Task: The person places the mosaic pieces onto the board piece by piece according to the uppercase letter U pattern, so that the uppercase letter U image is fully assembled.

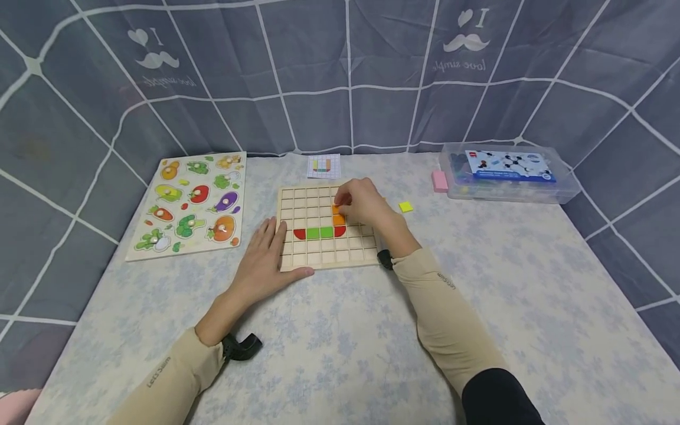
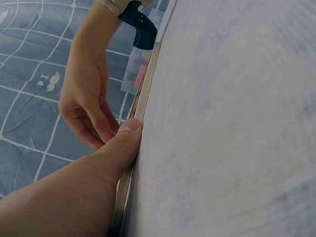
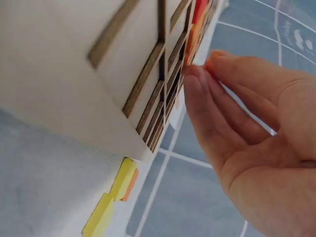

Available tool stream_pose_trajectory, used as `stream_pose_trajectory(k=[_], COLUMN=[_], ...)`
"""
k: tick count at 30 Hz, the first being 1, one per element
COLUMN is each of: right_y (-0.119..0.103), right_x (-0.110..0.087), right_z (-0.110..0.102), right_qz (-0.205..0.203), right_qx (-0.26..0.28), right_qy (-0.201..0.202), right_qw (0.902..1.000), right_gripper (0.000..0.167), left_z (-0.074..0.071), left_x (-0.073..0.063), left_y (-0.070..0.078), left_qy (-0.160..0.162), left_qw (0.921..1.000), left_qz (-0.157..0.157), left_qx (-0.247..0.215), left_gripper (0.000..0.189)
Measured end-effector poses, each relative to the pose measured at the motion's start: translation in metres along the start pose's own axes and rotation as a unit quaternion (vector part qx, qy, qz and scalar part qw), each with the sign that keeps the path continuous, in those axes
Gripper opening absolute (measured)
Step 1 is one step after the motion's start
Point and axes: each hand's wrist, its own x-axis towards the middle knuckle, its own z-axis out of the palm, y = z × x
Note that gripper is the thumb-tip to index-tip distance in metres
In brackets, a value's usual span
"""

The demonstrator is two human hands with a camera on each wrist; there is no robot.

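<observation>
A wooden grid board (image 1: 361, 258) lies on the table. In its cells sit two rounded red tiles, one (image 1: 300, 234) at each end of a row, with green tiles (image 1: 320, 232) between them. Above the right red tile is an orange tile (image 1: 339, 219). My right hand (image 1: 366, 203) reaches over the board and pinches another orange tile (image 1: 335, 209) at the cell just above; in the right wrist view its thumb and fingers meet at the grid. Flat along the board's left side rests my left hand (image 1: 262, 260), fingers extended, thumb against the front edge.
Behind the board lies a small pattern card (image 1: 324, 171). A yellow tile (image 1: 406, 206) is to the right; the right wrist view shows further loose tiles. A vegetable puzzle board (image 1: 199, 206) lies left. At the back right are a pink block (image 1: 439, 182) and a clear plastic box (image 1: 510, 189).
</observation>
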Motion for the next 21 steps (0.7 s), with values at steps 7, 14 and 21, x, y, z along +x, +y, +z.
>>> stream_pose_trajectory(k=[7, 14, 21], right_y=[0.018, 0.051, 0.079], right_x=[-0.007, -0.013, -0.02], right_z=[-0.017, -0.036, -0.044], right_qz=[-0.006, 0.043, 0.089], right_qx=[0.026, 0.033, 0.041], right_qy=[0.027, 0.071, 0.076], right_qw=[0.9993, 0.996, 0.9923], right_gripper=[0.014, 0.016, 0.023], left_z=[-0.001, -0.002, 0.0], left_x=[-0.001, 0.0, 0.0], left_y=[0.001, 0.0, 0.001], left_qy=[0.004, 0.003, -0.002], left_qw=[1.0, 1.0, 1.0], left_qz=[0.001, 0.001, -0.001], left_qx=[0.0, 0.002, 0.001], left_gripper=[0.122, 0.123, 0.123])
